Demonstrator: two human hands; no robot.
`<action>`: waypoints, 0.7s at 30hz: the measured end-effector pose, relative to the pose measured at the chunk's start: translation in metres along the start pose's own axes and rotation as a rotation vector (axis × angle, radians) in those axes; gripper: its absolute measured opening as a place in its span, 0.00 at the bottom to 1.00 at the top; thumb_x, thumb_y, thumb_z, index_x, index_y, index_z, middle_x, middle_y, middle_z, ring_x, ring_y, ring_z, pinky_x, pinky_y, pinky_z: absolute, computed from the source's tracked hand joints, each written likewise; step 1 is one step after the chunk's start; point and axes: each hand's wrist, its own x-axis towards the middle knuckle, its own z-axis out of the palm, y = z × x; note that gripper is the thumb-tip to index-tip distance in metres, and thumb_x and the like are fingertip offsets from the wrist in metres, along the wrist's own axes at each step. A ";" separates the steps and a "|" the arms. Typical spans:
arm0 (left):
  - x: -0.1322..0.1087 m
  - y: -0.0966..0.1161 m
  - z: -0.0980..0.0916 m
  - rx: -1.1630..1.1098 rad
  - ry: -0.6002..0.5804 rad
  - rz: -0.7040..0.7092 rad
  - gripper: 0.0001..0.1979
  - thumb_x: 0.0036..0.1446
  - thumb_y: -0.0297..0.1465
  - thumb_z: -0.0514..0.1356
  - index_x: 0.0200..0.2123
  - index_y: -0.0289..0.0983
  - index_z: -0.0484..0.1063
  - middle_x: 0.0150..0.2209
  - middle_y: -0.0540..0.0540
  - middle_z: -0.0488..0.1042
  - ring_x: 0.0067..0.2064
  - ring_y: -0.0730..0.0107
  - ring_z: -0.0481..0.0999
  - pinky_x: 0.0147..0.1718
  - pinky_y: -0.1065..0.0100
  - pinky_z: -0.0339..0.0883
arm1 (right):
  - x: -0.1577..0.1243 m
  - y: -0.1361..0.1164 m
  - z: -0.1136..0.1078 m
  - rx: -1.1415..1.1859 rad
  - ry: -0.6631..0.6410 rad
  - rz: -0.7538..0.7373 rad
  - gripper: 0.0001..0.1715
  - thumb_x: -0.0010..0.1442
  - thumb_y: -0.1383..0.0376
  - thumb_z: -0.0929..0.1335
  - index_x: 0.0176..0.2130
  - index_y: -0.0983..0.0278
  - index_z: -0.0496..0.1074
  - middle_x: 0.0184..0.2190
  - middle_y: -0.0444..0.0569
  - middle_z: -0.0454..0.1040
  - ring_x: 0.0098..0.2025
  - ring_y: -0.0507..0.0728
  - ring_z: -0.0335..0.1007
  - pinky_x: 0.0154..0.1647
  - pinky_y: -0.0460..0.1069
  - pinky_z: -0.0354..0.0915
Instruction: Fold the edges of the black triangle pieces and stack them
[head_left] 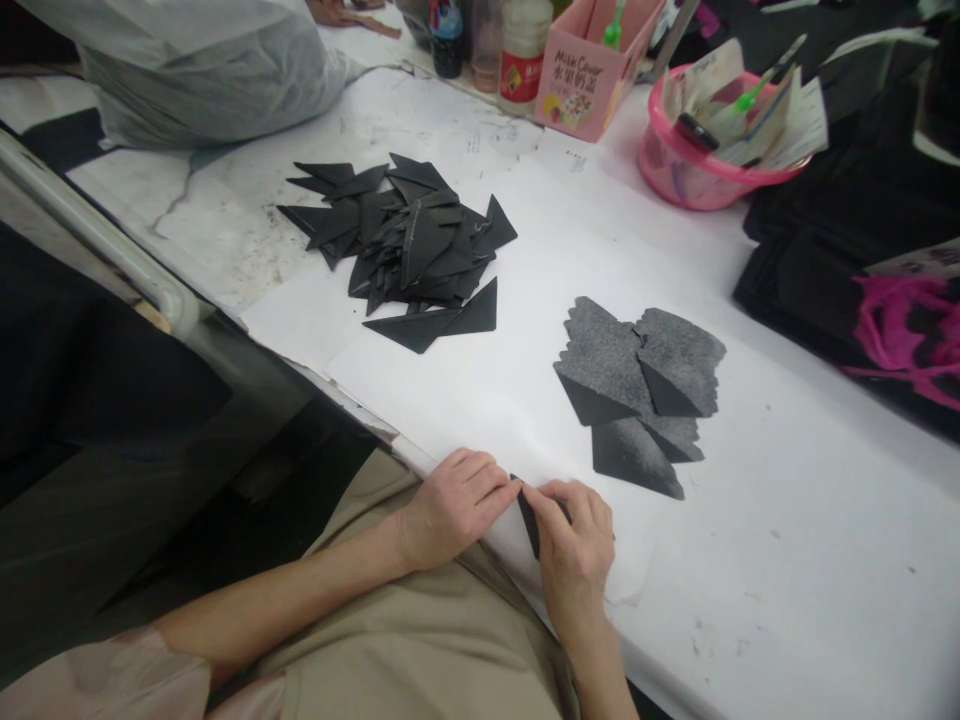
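Both my hands meet at the near edge of the white table (787, 520), pinching one small black triangular piece (529, 522). My left hand (457, 503) has its fingertips closed on the piece's upper corner. My right hand (574, 545) curls over the piece and hides most of it. Just beyond my right hand lies a small stack of grey, fuzzy-faced triangular pieces (637, 385). Farther back to the left sits a loose heap of several black triangular pieces (409, 245).
A pink basket (701, 170) with papers and pens, a pink carton (592, 65) and bottles (523, 45) stand at the back. A grey plastic bag (202, 65) lies back left. Black and pink fabric (862, 250) covers the right side. A metal rail (97, 235) borders the left.
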 end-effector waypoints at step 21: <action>-0.001 0.003 -0.001 0.050 -0.027 -0.003 0.11 0.62 0.23 0.57 0.48 0.30 0.69 0.36 0.44 0.73 0.41 0.63 0.70 0.38 0.61 0.68 | -0.001 0.002 0.002 -0.026 0.026 -0.032 0.11 0.60 0.72 0.68 0.41 0.60 0.76 0.33 0.47 0.72 0.39 0.55 0.63 0.48 0.56 0.63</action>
